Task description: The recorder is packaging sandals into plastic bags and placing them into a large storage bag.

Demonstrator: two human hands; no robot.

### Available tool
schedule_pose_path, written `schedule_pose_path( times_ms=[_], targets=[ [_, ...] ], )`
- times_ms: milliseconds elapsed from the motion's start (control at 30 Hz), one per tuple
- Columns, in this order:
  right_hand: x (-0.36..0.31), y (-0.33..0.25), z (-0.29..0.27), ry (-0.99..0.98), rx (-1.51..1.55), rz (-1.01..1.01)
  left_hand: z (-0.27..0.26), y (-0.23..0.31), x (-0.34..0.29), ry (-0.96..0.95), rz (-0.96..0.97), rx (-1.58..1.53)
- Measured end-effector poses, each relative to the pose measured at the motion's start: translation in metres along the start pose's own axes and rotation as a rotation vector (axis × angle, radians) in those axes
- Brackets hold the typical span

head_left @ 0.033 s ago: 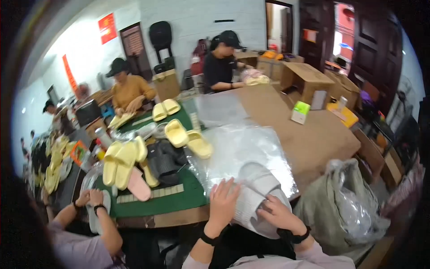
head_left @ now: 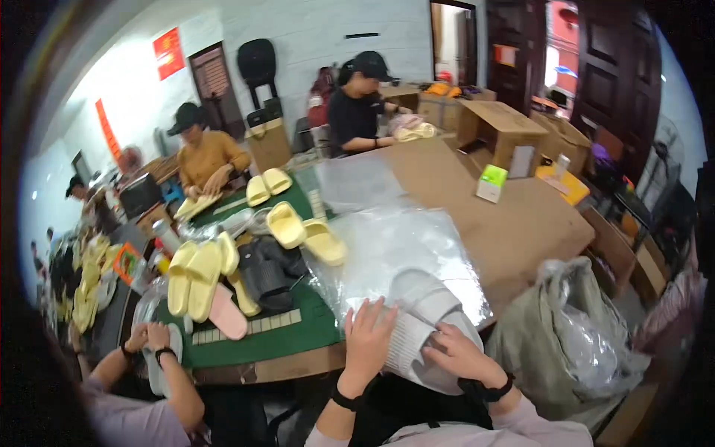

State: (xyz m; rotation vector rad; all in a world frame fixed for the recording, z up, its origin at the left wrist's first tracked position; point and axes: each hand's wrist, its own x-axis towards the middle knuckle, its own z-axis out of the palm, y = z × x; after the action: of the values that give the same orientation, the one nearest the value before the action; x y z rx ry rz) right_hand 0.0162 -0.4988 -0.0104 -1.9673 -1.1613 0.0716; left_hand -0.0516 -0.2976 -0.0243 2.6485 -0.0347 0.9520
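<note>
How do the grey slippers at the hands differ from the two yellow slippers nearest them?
The grey slippers are pale grey; the yellow slippers are pale yellow. The left hand and right hand are at the grey slippers; no hand touches the yellow slippers. The grey slippers are nearer the person than the yellow slippers. Both have broad straps.

Slight turn of the view, brown tabletop (head_left: 514,231) now further left
</note>
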Motion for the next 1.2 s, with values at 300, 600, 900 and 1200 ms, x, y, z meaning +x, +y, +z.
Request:
schedule_pose_path(
  times_ms=[300,600,900,1200],
  targets=[
    [0.010,0.024,0.012,-0.024,-0.107,0.074,-0.012,0.041,-0.030,-0.196,-0.082,-0.249],
    [0.079,0.054,0.046,0.135,-0.577,-0.163,-0.031,0.062,-0.035,-0.371,-0.031,-0.888],
    [0.059,0.042,0.031,0.097,-0.510,-0.015,-0.007,0.056,-0.019,-0.028,-0.586,-1.300],
    [0.006,-0.078,-0.034,0.351,-0.448,0.079,-0.025,0.062,0.034,0.207,-0.649,-1.256]
  ],
)
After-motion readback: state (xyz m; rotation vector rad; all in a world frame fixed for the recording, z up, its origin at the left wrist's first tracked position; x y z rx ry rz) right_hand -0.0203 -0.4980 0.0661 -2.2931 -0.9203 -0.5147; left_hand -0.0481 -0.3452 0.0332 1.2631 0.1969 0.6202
